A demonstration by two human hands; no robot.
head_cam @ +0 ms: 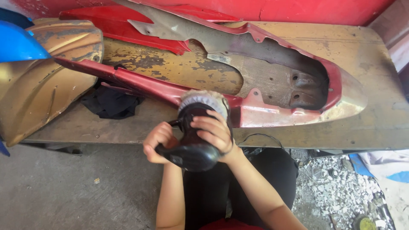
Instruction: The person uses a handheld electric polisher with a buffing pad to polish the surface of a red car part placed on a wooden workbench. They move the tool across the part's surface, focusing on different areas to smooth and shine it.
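Observation:
A black handheld sander with a round grey pad is gripped by both of my hands. My left hand wraps the rear handle. My right hand presses on top of its body. The pad rests against the near edge of a long red motorcycle tail fairing, which lies hollow side up on a worn wooden bench. The sander's thin black cord trails off to the right below the bench edge.
A gold body panel and a blue part lie at the left. Another red panel lies at the back. A black cloth sits under the fairing. White rubble litters the floor at right.

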